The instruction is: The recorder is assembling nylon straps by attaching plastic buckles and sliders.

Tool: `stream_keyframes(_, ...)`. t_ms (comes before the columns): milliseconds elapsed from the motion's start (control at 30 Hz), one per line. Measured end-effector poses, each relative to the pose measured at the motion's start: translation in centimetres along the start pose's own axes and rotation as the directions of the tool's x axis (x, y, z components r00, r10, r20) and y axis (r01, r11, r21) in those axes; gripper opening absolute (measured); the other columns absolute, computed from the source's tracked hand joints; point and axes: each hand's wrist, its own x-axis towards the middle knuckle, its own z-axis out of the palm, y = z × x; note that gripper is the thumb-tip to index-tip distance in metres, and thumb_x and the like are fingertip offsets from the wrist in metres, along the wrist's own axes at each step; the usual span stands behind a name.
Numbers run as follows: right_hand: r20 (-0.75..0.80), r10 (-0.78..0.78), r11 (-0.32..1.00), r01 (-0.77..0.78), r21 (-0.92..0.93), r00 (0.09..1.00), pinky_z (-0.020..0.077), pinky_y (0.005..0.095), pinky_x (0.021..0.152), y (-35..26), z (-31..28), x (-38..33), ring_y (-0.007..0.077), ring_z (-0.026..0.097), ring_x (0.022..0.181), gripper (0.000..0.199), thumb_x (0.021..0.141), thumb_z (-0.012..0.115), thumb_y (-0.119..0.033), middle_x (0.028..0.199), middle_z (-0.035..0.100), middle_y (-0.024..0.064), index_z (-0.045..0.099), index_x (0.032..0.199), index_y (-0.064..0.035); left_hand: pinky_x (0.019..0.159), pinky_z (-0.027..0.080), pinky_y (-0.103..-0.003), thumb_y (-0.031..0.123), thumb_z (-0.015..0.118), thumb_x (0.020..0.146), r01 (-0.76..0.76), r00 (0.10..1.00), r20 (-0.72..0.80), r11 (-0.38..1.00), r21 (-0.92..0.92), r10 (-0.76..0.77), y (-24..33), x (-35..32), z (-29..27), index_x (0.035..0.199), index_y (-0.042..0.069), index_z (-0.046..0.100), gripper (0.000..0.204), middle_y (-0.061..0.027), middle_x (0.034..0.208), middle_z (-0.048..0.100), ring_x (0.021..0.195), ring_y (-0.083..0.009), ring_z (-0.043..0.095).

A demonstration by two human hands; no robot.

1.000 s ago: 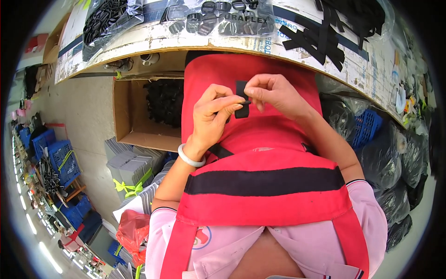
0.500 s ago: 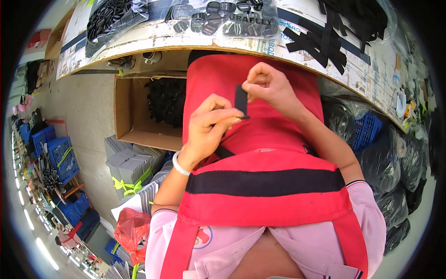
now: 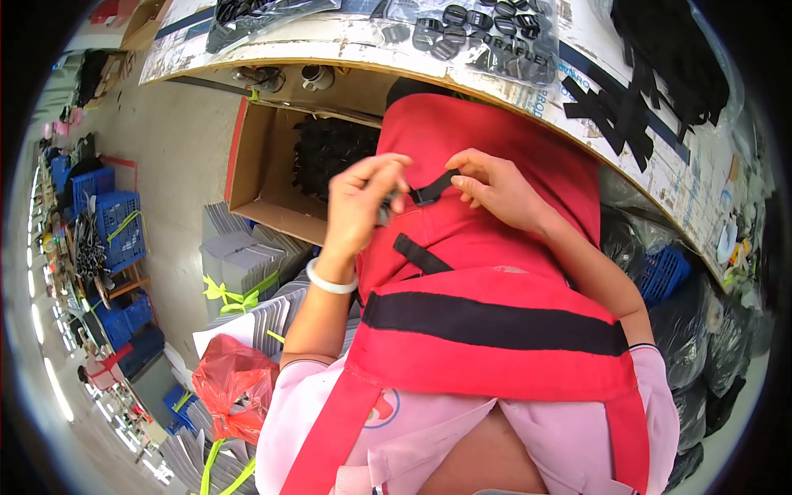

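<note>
Over the red apron [image 3: 528,157] on my lap, my right hand [image 3: 502,194] pinches the end of a short black webbing strap [image 3: 443,186]. A small black buckle [image 3: 423,199] sits at the strap's other end, close to my left fingers. My left hand [image 3: 359,202] is partly smeared by motion, with its fingers curled. Something small and dark shows beneath them, too blurred to name. Below the hands, a second black strap piece [image 3: 419,252] lies on the apron near its folded black band.
A worktable [image 3: 363,70] ahead carries a clear bag of black buckles [image 3: 470,33] and a pile of cut black straps [image 3: 615,124]. Beneath it stands a cardboard box [image 3: 268,213] with black pieces inside. Bundled grey sheets [image 3: 239,252] and a red plastic bag [image 3: 235,384] are at left; black bags [image 3: 681,289] at right.
My hands have moved apart and the left has drawn back from the strap. A buckle now shows on the strap. Another strap piece has come into sight on the apron. The view has shifted left.
</note>
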Motion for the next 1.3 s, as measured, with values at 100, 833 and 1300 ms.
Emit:
stream_keyframes(100, 0.078, 0.064, 0.982, -0.076, 0.171, 0.995, 0.0548, 0.0253, 0.057, 0.7, 2.3, 1.7, 0.0116, 0.064, 0.070, 0.022, 0.096, 0.052, -0.011, 0.087, 0.064, 0.0069, 0.056, 0.114, 0.0012, 0.054, 0.044, -0.021, 0.012, 0.058, 0.097, -0.133, 0.989, 0.060, 0.991, -0.011, 0.134, 0.0, -0.1, 2.3, 0.111, -0.002, 0.065, 0.021, -0.0041, 0.077, 0.062, 0.060, -0.0085, 0.056)
stream_keyframes(833, 0.069, 0.086, 0.982, -0.096, 0.164, 0.994, 0.0477, 0.0235, 0.054, -2.2, -2.1, 0.6, 0.0094, 0.059, 0.058, 0.019, 0.092, 0.065, -0.019, 0.069, 0.062, 0.0026, 0.062, 0.083, -0.0020, 0.051, 0.039, -0.019, 0.011, 0.063, 0.092, -0.026, 0.984, 0.179, 0.986, 0.164, -0.004, -1.6, 3.5, 2.9, 0.105, 0.002, 0.069, 0.017, 0.0032, 0.070, 0.058, 0.060, -0.0028, 0.050)
stream_keyframes(1300, -0.557, -0.656, 0.658, 0.024, -0.753, 0.510, 0.0505, 0.0347, 0.070, -0.8, -12.5, -3.5, 0.0279, 0.063, 0.078, 0.014, 0.086, 0.066, -0.015, 0.086, 0.065, 0.0113, 0.067, 0.091, -0.0024, 0.052, 0.048, -0.027, 0.023, 0.052, 0.099, 0.611, 0.789, 0.471, 0.576, -0.543, -0.394, -3.9, 5.0, 5.6, 0.104, 0.000, 0.060, 0.025, -0.0073, 0.083, 0.061, 0.073, -0.0192, 0.062)
